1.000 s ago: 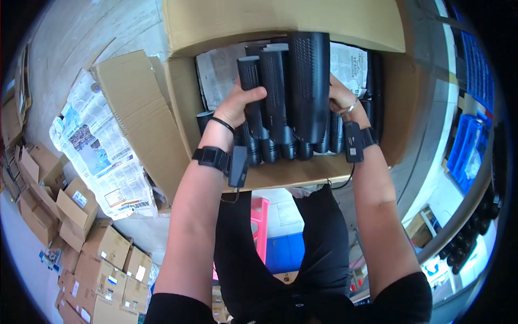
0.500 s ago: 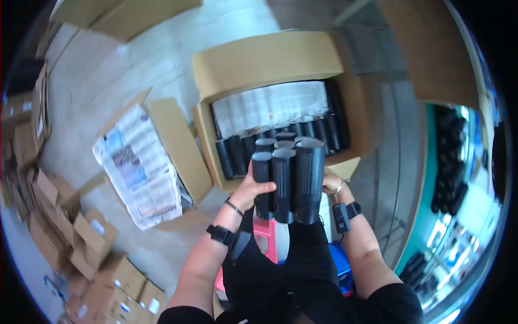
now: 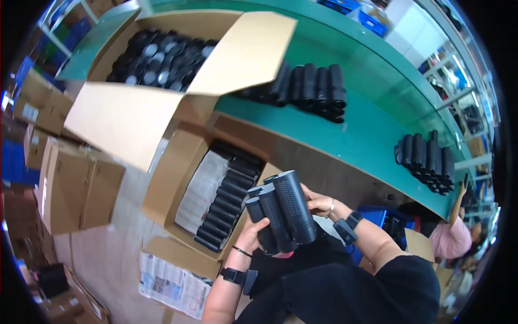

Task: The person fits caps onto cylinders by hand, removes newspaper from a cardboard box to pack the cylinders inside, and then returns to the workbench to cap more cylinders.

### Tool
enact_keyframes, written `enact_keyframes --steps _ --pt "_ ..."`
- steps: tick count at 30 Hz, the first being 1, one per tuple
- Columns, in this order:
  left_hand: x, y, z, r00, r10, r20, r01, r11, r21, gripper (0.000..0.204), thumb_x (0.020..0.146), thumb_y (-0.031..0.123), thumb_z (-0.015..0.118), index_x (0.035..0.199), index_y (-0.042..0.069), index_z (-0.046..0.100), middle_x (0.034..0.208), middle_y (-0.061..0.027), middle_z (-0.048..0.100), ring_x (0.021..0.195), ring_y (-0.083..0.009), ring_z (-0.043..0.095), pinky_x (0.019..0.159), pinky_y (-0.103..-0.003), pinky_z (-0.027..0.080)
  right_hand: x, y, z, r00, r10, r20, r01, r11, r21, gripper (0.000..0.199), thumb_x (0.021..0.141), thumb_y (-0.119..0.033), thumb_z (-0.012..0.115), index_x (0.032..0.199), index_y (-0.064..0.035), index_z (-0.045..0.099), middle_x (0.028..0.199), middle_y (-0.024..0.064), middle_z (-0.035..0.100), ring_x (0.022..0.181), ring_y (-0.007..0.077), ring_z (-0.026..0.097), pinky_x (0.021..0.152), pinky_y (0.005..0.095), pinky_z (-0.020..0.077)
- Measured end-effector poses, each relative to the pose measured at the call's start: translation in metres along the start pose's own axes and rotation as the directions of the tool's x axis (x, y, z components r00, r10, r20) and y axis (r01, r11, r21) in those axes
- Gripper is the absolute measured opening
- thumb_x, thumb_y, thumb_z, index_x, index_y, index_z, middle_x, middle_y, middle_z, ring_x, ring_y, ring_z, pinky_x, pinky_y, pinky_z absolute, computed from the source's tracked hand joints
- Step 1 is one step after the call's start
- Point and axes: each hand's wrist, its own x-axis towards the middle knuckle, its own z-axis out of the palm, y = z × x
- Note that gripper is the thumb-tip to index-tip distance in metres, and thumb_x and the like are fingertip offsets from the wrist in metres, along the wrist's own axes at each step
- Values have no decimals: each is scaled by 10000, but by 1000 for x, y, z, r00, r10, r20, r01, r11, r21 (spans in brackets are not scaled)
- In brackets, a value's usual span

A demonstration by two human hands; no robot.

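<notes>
I hold a bundle of several black cylinders (image 3: 283,210) between both hands in front of my body. My left hand (image 3: 252,233) supports the bundle from below and the left side. On the right side my right hand (image 3: 318,203), with a ring and a wrist band, presses against it. Just left of the bundle, an open cardboard box (image 3: 171,186) on the floor holds a row of black cylinders (image 3: 226,202) beside newspaper padding (image 3: 202,189).
A green workbench (image 3: 372,129) carries two groups of black cylinders (image 3: 313,89) (image 3: 426,159) and a large open box (image 3: 135,108) full of them. Stacked cartons (image 3: 70,183) stand left. Newspaper (image 3: 172,283) lies on the floor. Another person in pink (image 3: 450,237) sits far right.
I have lifted the bundle of cylinders out of the floor box and turned with it towards the green workbench; the view has swung from the floor up to the bench.
</notes>
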Motion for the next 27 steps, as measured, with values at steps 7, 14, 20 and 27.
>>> enact_keyframes --steps 7,14,20,27 --pt "137 -40 175 937 -265 228 235 960 153 573 846 211 711 1323 30 448 1247 -98 566 1135 -231 569 966 -380 477 -146 -108 -98 927 -188 -323 189 982 -30 1222 611 -428 866 1517 -153 94 1467 96 331 1337 246 366 1085 383 341" --pt "276 -74 292 829 -483 281 416 870 265 489 890 323 660 1250 22 525 1186 -116 618 1081 -250 606 947 -425 490 -207 -168 -224 848 -349 -398 385 923 10 1035 703 -428 810 1498 -213 183 1446 63 374 1304 247 410 1033 442 404" --pt "373 -70 324 809 -536 242 466 835 291 515 839 332 723 1237 81 512 1109 -89 632 999 -246 635 849 -459 534 -178 -212 -311 840 -377 -391 430 901 54 759 851 -438 670 1457 -231 264 1384 47 443 1251 226 466 974 501 450" --pt "413 -37 353 865 -455 212 336 838 429 679 784 370 775 1301 67 455 1174 -88 596 1036 -226 599 875 -415 509 -141 -240 -354 857 -358 -370 417 904 91 903 777 -500 718 1489 -275 210 1443 19 384 1280 219 438 994 486 437"
